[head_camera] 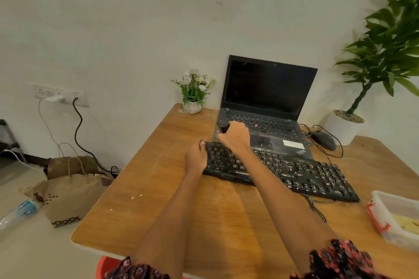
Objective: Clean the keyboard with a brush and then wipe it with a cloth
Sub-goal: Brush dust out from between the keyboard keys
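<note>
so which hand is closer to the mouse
Right. The right hand holds a brush over the keyboard's far left part, still well left of the mouse; the left hand grips the keyboard's left edge, farther away.

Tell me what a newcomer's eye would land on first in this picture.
First, the two bare arms reaching to the black keyboard on the wooden table: the right hand grips a dark brush handle over its left end, while the left hand holds that end's edge. Pale specks cover the keys. Behind stands an open black laptop with a dark screen, a small white flower pot to its left.
</note>
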